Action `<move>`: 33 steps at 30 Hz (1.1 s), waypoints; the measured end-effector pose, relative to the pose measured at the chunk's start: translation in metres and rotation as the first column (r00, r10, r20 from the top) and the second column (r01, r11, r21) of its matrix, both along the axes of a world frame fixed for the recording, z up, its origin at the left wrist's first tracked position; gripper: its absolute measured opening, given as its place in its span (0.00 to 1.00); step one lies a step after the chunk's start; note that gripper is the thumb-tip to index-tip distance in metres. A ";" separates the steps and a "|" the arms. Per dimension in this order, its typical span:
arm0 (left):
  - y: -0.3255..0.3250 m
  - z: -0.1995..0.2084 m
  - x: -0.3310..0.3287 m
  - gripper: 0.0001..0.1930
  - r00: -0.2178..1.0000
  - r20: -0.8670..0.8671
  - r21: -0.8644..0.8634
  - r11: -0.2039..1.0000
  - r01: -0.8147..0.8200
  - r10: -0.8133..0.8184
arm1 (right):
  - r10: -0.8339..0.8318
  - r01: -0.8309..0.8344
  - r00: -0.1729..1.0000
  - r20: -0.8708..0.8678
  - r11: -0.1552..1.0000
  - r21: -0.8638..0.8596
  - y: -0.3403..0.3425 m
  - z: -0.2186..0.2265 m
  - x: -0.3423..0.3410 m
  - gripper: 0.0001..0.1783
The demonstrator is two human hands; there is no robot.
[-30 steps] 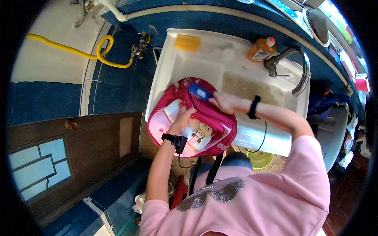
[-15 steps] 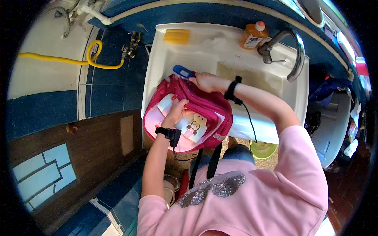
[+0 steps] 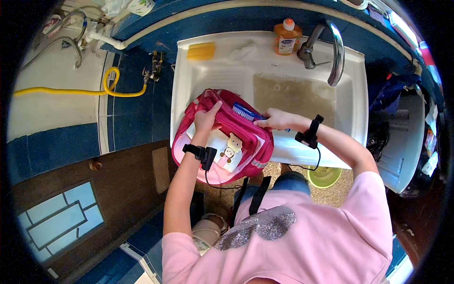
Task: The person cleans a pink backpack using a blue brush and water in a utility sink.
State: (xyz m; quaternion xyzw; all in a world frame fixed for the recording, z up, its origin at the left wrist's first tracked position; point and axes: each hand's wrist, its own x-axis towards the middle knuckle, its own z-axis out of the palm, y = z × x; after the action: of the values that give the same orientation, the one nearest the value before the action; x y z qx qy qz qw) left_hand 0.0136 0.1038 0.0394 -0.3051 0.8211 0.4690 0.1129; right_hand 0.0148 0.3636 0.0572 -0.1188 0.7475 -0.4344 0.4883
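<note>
strong light is coming in from the upper right, where the rim of the view is washing out to white. the sink (image 3: 229,71) is looking bright, its front catching a bluish glare, and the tap (image 3: 338,52) is gleaming. the brown panel (image 3: 125,177) is lying in dimness. the pipe (image 3: 227,6) is bending with the lens, black is filling the corners, and the brush (image 3: 245,111) is showing fairly clearly.

Magenta-pink backpack (image 3: 226,130), blue white-bristled brush (image 3: 246,111)
</note>
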 end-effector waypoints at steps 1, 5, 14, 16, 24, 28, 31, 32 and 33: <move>-0.012 -0.010 0.004 0.18 1.000 0.000 -0.011 1.000 -0.011 0.011 | 0.011 -0.011 1.000 0.000 1.000 -0.011 -0.007 -0.005 0.004 0.27; 0.001 -0.003 -0.002 0.15 1.000 0.004 0.254 0.967 -0.025 0.025 | -0.045 0.041 0.995 -0.089 0.998 -0.047 -0.007 -0.013 0.016 0.29; -0.015 -0.026 0.019 0.06 0.987 -0.157 0.237 0.970 0.061 -0.023 | 0.119 -0.104 0.886 -0.449 0.993 0.059 -0.040 0.001 -0.003 0.29; -0.024 -0.029 0.021 0.05 0.991 -0.114 0.253 0.963 0.091 -0.064 | 0.115 -0.107 0.873 -0.473 0.993 0.045 -0.060 -0.009 -0.019 0.29; -0.030 -0.032 0.026 0.07 0.991 -0.131 0.554 0.829 0.075 -0.003 | 0.125 -0.112 0.882 -0.454 0.992 0.056 -0.091 -0.023 -0.049 0.28; -0.034 -0.036 0.027 0.06 0.991 -0.132 0.507 0.857 0.095 -0.031 | 0.334 -0.310 0.871 -0.360 0.943 0.123 -0.047 0.005 -0.011 0.26; -0.036 -0.037 0.028 0.04 0.984 -0.151 0.455 0.877 0.154 -0.094 | 0.340 -0.310 0.867 -0.363 0.940 0.140 -0.057 0.006 -0.021 0.25; -0.036 -0.037 0.026 0.04 0.979 -0.139 0.420 0.887 0.192 -0.146 | 0.307 -0.271 0.861 -0.405 0.952 0.144 -0.066 0.003 -0.028 0.25; -0.031 -0.032 0.023 0.04 0.978 -0.137 0.420 0.885 0.199 -0.155 | 0.221 -0.197 0.868 -0.444 0.975 0.102 -0.076 -0.005 -0.037 0.26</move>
State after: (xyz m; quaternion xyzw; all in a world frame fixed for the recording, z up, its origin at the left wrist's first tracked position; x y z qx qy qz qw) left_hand 0.0361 0.0731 0.0078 -0.1725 0.7258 0.6414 0.1791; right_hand -0.0218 0.2876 0.0526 -0.2838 0.8346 -0.3194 0.3478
